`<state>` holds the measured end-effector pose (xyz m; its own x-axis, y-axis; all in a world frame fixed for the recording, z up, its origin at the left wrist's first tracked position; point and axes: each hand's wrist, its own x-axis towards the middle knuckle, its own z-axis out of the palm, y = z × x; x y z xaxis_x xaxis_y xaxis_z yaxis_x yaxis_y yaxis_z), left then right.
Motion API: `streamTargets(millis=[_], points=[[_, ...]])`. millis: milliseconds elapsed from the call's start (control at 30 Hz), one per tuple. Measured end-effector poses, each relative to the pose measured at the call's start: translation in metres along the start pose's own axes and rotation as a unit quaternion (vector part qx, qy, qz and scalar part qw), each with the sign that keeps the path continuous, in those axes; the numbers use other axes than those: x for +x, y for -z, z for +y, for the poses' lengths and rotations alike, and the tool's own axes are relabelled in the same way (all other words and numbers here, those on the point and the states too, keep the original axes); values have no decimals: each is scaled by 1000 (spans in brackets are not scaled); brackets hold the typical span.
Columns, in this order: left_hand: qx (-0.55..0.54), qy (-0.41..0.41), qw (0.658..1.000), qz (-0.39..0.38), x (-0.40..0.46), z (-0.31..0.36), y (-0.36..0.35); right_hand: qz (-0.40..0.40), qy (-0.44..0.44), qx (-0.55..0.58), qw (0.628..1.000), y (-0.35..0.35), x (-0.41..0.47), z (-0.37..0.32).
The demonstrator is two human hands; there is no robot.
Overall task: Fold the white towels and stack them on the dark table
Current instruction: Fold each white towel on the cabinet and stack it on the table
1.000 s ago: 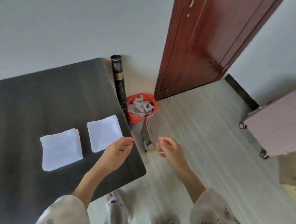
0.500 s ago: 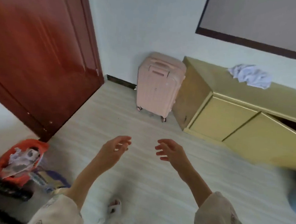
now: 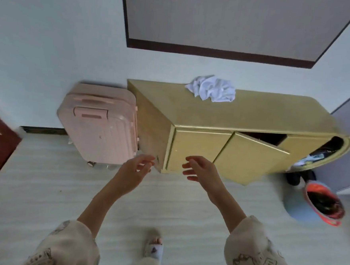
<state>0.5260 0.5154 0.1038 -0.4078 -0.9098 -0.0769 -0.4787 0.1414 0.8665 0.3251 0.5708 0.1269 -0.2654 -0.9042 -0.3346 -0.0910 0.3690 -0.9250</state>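
Yellow cabinet (image 3: 223,115) bears crumpled towels (image 3: 212,88) beside suitcase (image 3: 100,125).

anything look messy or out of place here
Yes. A white towel lies crumpled, unfolded, on top of the yellow cabinet. One cabinet door hangs ajar, tilted outward. Both hands are empty.

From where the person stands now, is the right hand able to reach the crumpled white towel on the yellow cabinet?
Probably not yet: the right hand is empty and nothing blocks it, but the crumpled white towel lies at the back of the yellow cabinet, beyond it.
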Motion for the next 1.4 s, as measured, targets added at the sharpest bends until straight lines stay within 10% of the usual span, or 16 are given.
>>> streamTargets(millis=[567, 767, 1067, 1267, 1400], points=[[63, 25, 991, -112, 341, 29, -44, 54, -44, 13, 998, 113, 316, -60], [79, 73, 991, -83, 503, 47, -67, 75, -2, -144, 987, 171, 484, -84], [39, 149, 984, -84, 638, 47, -93, 17, 93, -449, 888, 196, 687, -92], [23, 190, 980, -60, 672, 35, -85, -26, 136, -715, 685, 200, 741, -94], [33, 187, 979, -68, 675, 38, -80, -29, 181, -715, 674, 196, 738, -100]])
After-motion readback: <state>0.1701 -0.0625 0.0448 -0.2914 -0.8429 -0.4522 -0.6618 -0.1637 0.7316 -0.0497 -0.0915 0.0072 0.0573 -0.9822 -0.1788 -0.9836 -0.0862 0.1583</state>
